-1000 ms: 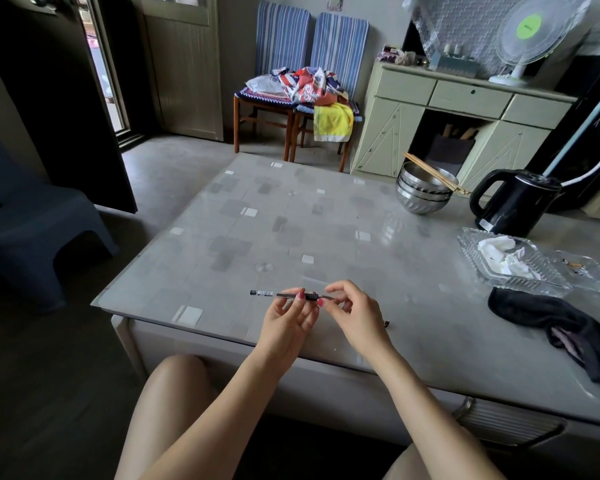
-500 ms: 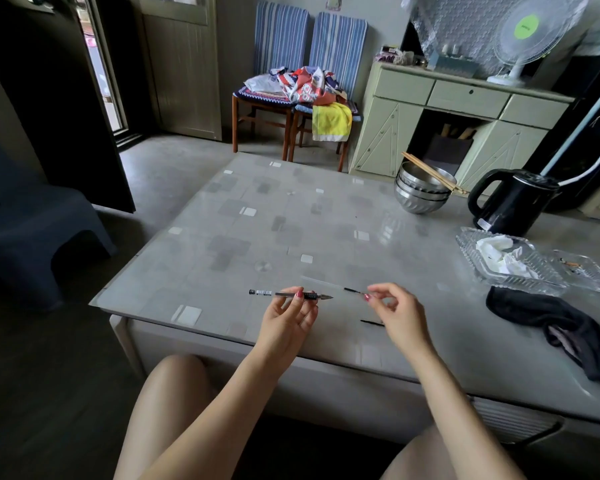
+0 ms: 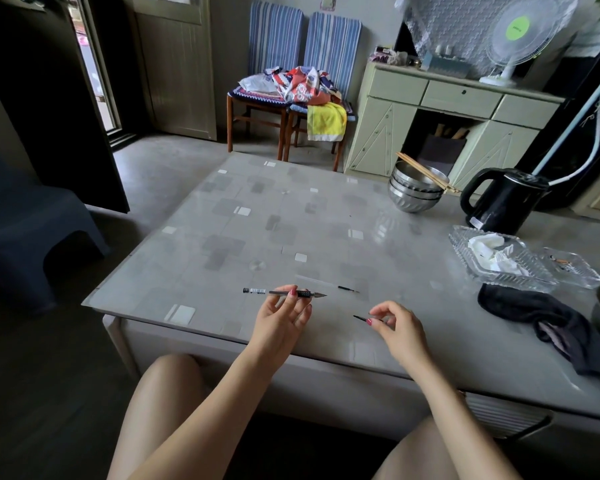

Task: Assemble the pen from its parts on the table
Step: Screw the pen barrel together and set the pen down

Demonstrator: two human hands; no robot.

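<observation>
- While the left hand (image 3: pixel 282 315) pinches the pen barrel (image 3: pixel 284 292) between thumb and fingertips, the barrel lies level above the bench (image 3: pixel 326 216), its pointed tip aimed right.
- Right hand (image 3: pixel 397 323): fingers curled, pinching a thin dark part (image 3: pixel 361 318) low over the bench; what it is cannot be told.
- A second small dark part (image 3: pixel 347 289) lies loose on the bench, just right of the barrel tip and beyond the right hand.
- Governing relation: barrel and held part both run left to right, well apart; the right hand, being nearer, would likely carry its part leftward to the tip.
</observation>
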